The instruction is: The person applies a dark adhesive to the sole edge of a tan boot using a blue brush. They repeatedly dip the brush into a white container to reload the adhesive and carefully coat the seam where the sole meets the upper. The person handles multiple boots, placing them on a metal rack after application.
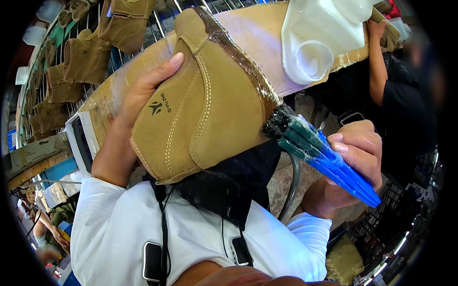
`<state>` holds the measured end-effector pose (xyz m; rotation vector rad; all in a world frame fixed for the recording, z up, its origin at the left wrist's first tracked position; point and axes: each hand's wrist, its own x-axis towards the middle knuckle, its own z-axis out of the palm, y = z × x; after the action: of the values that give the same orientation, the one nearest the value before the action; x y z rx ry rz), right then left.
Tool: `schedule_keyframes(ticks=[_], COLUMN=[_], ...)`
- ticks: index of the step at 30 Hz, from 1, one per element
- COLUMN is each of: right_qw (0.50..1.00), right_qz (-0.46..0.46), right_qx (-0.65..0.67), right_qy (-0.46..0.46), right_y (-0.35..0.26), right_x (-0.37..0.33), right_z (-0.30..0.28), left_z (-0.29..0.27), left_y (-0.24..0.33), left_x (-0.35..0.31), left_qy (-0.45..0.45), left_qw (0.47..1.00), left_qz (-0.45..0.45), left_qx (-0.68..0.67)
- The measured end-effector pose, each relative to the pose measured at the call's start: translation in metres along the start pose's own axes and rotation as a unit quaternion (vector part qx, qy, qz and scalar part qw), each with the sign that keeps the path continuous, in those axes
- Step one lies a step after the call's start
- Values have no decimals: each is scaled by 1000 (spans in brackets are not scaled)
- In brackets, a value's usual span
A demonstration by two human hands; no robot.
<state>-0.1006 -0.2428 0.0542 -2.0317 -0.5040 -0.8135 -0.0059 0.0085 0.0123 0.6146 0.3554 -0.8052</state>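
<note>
A tan leather boot upper (229, 109) with white stitching is tilted up in front of me, its bottom edge coated with something wet and shiny. My left hand (145, 88) grips it from the far left, thumb lying on the leather and the other fingers hidden behind. In my right hand (358, 152) is a glue brush (329, 164) with a blue handle, pinched between thumb and fingers. Its dark, wet bristles touch the coated edge at the upper's right side. Whitish residue covers the part of the handle near the bristles.
Beyond the boot, a white plastic container (322, 38) with a round cup stands on a cardboard-covered surface (253, 28). More tan boots (88, 57) hang on a metal rack at the left. A co-worker's arm (378, 71) reaches in at the far right; another person (47, 224) is at lower left.
</note>
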Motion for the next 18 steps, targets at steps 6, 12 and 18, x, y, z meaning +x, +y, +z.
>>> schedule_keyframes(ticks=[6,12,18], right_qw=[997,990,992], right_qz=[-62,-117,-120], right_qx=[-33,-40,-19], right_qy=[-43,-65,-43], right_y=[-2,1,6], right_x=[18,33,37], right_z=[-8,-10,-7], left_z=[0,4,6], left_y=[-1,-3,-16], left_x=[-2,-4,1], left_qy=[8,-29,-101], left_qw=[1000,999,994], left_qz=[-4,11,34], left_qx=[-30,-30,-38])
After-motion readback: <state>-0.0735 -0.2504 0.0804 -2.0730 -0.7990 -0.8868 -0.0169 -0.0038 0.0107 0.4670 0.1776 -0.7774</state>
